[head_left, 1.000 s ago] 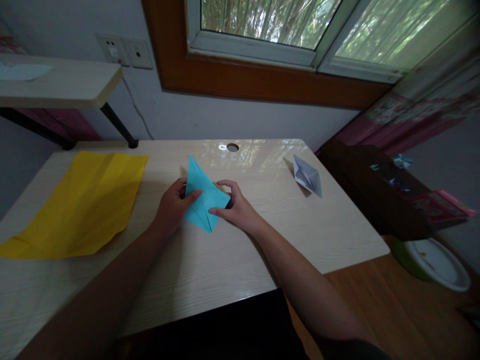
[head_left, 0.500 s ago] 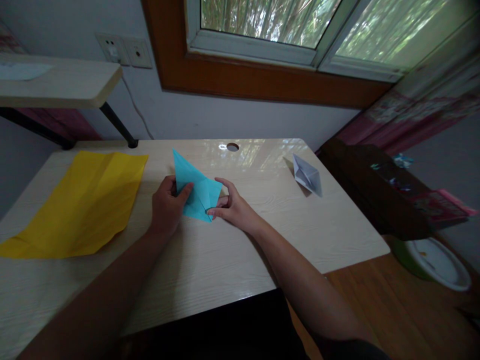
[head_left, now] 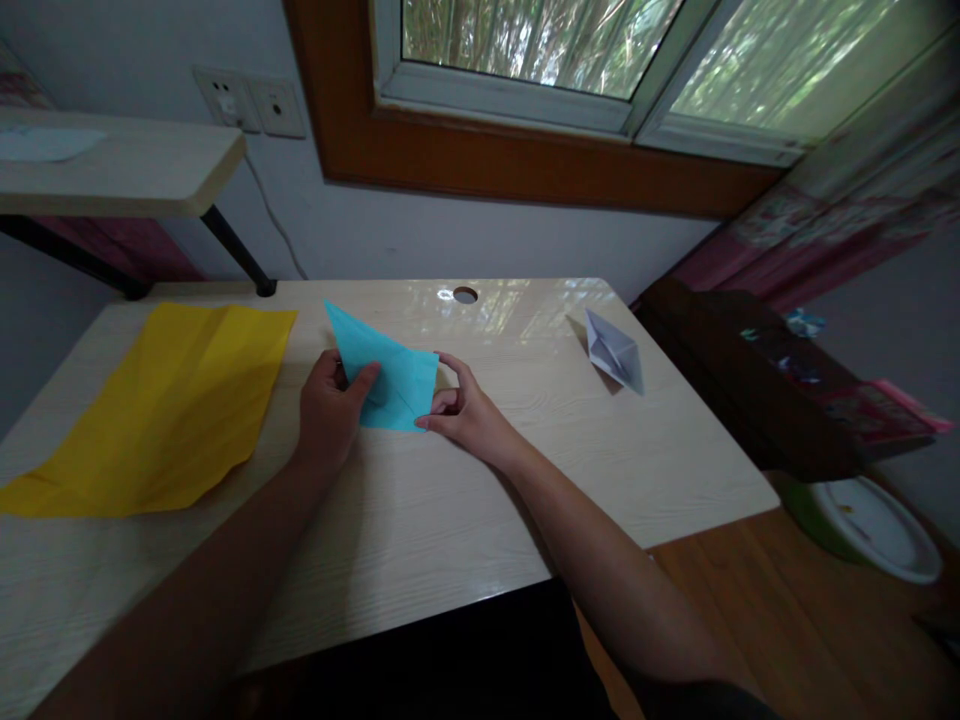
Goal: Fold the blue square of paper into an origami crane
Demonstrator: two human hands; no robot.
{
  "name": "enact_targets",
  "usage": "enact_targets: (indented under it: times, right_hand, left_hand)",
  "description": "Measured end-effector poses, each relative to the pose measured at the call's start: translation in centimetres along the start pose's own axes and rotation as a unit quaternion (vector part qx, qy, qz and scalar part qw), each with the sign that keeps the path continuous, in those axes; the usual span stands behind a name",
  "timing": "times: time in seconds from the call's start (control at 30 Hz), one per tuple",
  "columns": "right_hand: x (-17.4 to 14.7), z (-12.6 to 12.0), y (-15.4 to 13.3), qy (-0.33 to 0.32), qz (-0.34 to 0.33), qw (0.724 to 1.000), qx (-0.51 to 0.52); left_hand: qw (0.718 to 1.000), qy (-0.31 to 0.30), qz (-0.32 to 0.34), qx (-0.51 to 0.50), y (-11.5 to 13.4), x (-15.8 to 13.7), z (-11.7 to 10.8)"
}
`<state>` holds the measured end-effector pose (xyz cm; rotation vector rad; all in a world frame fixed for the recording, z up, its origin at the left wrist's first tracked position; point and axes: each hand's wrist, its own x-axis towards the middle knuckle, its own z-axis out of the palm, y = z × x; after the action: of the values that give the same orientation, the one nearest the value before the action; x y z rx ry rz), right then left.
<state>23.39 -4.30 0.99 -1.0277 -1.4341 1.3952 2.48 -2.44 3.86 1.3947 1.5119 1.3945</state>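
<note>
Near frame centre, we are pinching a pointed, folded, turquoise paper sheet (head_left: pixel 399 375) between the fingers of our left hand (head_left: pixel 330 405) and right hand (head_left: pixel 466 408), apparently adjusting folds; the next move is seemingly requiring steady grips.

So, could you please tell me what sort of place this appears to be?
It looks like a room in a home, perhaps a bedroom or study, though I can't be sure which. The desk by the window, the patterned curtain and the wall sockets suggest it.
</note>
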Motion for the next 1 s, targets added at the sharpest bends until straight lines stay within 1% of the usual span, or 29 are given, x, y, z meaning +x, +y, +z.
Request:
enact_targets:
  times: [0.13,0.17,0.3,0.4,0.5,0.6,0.8,1.0]
  right_hand:
    - [0.3,-0.2,0.4,-0.004,-0.028,1.0,0.007]
    - [0.3,-0.3,0.5,-0.005,-0.034,0.999,0.01]
    - [0.2,-0.3,0.6,-0.016,-0.041,0.999,0.017]
    - [-0.1,-0.5,0.4,-0.034,-0.03,0.999,-0.022]
    - [-0.3,-0.6,0.1,-0.035,-0.025,0.997,-0.058]
    - [-0.3,-0.7,-0.1,-0.032,-0.024,0.998,-0.057]
    - [-0.1,-1.0,-0.3,-0.01,-0.016,0.998,-0.053]
    - [0.2,-1.6,-0.3,0.042,0.019,0.998,-0.046]
  left_hand:
    - [0.998,-0.007,-0.021,-0.066,-1.1,0.9,0.0]
    - [0.995,-0.005,-0.028,-0.1,-1.4,1.1,0.1]
    - [0.969,-0.003,-0.072,-0.236,-2.1,1.8,0.5]
    - [0.954,-0.011,-0.093,-0.284,-1.9,1.9,0.5]
    - [0.95,-0.021,-0.1,-0.296,-1.6,2.0,0.4]
    - [0.949,-0.02,-0.103,-0.296,-1.7,2.2,0.1]
    - [0.951,0.01,-0.104,-0.292,-2.2,2.7,-0.1]
    - [0.948,0.042,-0.098,-0.301,-2.5,2.9,-0.1]
